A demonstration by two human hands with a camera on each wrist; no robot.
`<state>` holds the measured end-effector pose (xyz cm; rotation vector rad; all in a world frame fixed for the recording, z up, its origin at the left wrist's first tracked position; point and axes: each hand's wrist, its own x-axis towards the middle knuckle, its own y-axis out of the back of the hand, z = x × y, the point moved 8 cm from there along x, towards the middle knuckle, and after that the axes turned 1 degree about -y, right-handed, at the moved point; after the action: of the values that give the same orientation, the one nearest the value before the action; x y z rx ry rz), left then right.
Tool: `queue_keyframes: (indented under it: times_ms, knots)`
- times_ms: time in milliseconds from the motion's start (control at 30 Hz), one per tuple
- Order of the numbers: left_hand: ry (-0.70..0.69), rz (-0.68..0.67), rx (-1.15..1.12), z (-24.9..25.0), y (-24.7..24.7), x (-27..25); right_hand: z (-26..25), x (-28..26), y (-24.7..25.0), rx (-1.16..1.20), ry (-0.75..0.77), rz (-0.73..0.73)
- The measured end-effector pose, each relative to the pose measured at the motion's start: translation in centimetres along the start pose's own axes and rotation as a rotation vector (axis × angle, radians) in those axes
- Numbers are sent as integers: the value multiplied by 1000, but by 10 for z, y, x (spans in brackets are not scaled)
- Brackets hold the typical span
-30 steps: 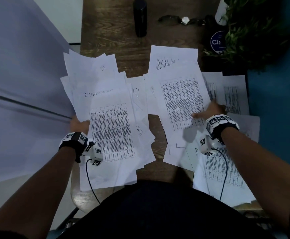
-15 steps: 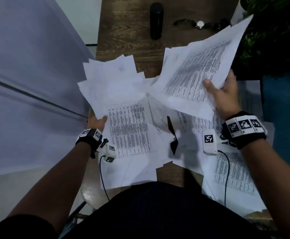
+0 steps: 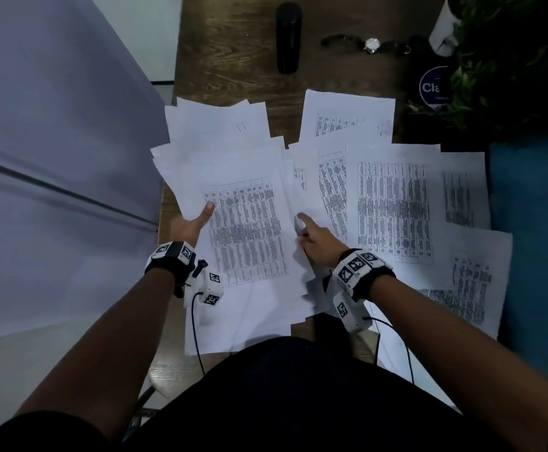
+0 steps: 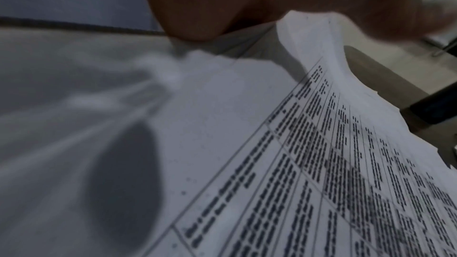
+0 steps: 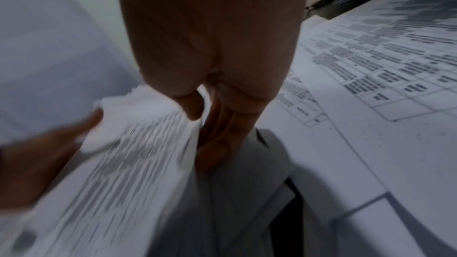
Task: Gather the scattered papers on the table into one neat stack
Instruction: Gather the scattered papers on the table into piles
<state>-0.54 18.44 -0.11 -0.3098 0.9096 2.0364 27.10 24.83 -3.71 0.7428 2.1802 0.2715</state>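
White printed sheets cover the wooden table (image 3: 230,63). A fanned left pile (image 3: 220,138) has a table-printed top sheet (image 3: 249,230). My left hand (image 3: 205,212) grips that pile's left edge, thumb on top; the left wrist view shows the sheet (image 4: 321,163) curling up at the hand (image 4: 222,7). My right hand (image 3: 300,223) pinches the top sheet's right edge; in the right wrist view the thumb lies over the sheet (image 5: 138,153) and the fingers (image 5: 222,144) under it. Loose sheets (image 3: 393,207) lie overlapped to the right, one farther back (image 3: 347,115).
A black cylinder (image 3: 288,37), a wristwatch (image 3: 372,45) and a dark item with a round blue label (image 3: 434,88) sit at the back. A potted plant (image 3: 501,60) fills the far right corner. A pale wall (image 3: 54,158) borders the left, a blue surface (image 3: 533,223) the right.
My right hand lifted a printed sheet off the right side, carried it left and down onto the left pile. The left hand stayed at the pile's left edge.
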Motion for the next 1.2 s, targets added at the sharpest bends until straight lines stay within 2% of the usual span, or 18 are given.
queue_keyframes:
  times_ms: [67,100,200,267,300,333,367,433,567,667,767,833,900,1033,1100,1200]
  knots:
    - [36,-46,69,-15,-3,15,5,-2,17,44,-4,32]
    - [45,-52,102,-20,-3,22,12,-3,35,87,-25,121]
    - [70,-53,127,-25,-3,29,51,-19,108,126,-144,510]
    - [65,-46,134,-23,-1,27,92,-47,154,16,-341,721]
    - [39,-31,136,-19,1,25,118,-63,170,-2,-489,765]
    - [2,-8,145,-15,5,23,143,-78,177,9,-642,735]
    - [-60,17,158,-12,10,23,163,-91,178,19,-767,640]
    - [-118,40,196,-13,20,24,189,-99,170,-1,-838,470]
    - [-71,73,247,-19,33,25,173,-86,148,-57,-643,458]
    - [-40,47,218,-19,32,23,157,-70,132,-199,-520,470]
    - [-51,50,193,-21,32,24,136,-63,126,-193,-395,557]
    - [-60,61,192,-20,31,21,128,-66,127,-141,-392,646]
    - [-37,77,199,-23,31,21,127,-70,129,-26,-475,699]
    - [8,149,237,-34,43,21,160,-87,135,233,-745,844]
    - [45,138,261,-42,44,24,183,-112,143,242,-847,916]
    - [101,115,280,-46,45,24,218,-155,143,209,-986,941]
